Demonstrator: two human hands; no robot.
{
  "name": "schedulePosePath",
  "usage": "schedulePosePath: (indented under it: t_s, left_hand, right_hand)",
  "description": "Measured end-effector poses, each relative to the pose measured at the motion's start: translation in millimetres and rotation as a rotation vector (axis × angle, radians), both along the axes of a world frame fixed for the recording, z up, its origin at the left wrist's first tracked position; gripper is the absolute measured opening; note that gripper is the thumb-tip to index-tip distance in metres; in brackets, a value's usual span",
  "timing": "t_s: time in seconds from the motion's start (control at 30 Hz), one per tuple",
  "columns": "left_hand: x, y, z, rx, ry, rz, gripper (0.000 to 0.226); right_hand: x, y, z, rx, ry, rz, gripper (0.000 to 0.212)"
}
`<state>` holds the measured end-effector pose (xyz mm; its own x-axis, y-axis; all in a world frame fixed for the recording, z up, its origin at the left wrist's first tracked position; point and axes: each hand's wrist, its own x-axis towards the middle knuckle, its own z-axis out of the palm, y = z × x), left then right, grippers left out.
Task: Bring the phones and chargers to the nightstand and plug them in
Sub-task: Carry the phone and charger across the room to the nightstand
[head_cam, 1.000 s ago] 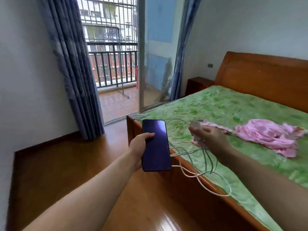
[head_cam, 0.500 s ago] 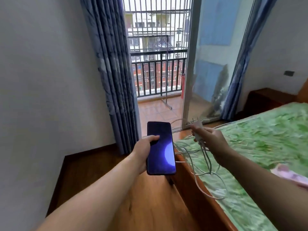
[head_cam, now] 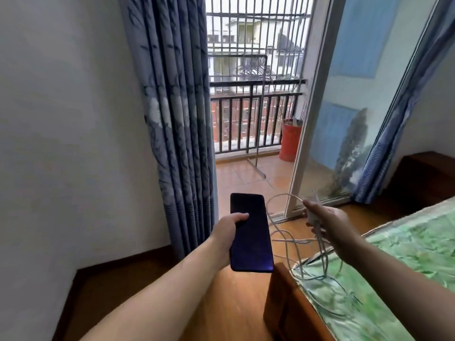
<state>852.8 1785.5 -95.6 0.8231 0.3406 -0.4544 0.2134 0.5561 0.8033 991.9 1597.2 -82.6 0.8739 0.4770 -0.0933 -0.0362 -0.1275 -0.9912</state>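
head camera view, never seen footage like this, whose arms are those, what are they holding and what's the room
No machine here: a person wears a wide-angle camera on the head, so this one picture looks forward and down along their own bare arms. The left hand grips a dark phone. The right hand holds a white charger, its cables dangling in loops over the corner of the bed with the green cover. Ahead are a blue curtain and an open balcony door; the dark wooden nightstand stands at the far right by the wall.
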Motion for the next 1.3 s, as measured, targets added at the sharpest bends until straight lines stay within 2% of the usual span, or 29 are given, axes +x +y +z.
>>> schedulePosePath:
  t_s: [0.2, 0.5, 0.63, 0.7, 0.8, 0.97, 1.17, 1.3]
  left_hand:
    - [121.7, 92.3, 7.4, 0.036, 0.002, -0.071, 0.036]
    - [332.5, 168.3, 5.0, 0.158, 0.045, -0.163, 0.034]
    - [427.4, 190.5, 19.3, 0.232, 0.077, -0.188, 0.027]
    - [471.7, 191.1, 31.1, 0.229, 0.087, -0.237, 0.022]
    - [538.1, 181.6, 43.3, 0.230, 0.080, -0.305, 0.026]
    - [645.0, 137.4, 37.9, 0.159, 0.067, -0.492, 0.022]
    - [759.9, 82.5, 12.0, 0.166, 0.089, -0.661, 0.042]
    - [839.0, 71.5, -1.6, 0.163, 0.117, -0.811, 0.032]
  right_hand:
    - [95.5, 74.6, 9.4, 0.044, 0.045, -0.092, 0.049]
    - [300.2, 164.4, -25.8, 0.116, 0.048, -0.201, 0.061]
    - [383.2, 190.8, -24.6, 0.168, 0.094, -0.279, 0.049]
    - [418.3, 190.6, -20.7, 0.178, 0.118, -0.320, 0.044]
    - [464.4, 178.2, -16.6, 0.166, 0.132, -0.377, 0.049]
    - [529.7, 138.8, -18.5, 0.176, 0.131, -0.616, 0.040]
    - [606.7, 89.2, -35.5, 0.135, 0.123, -0.892, 0.044]
    - [674.7, 82.7, -47.0, 0.141, 0.185, -1.065, 0.046]
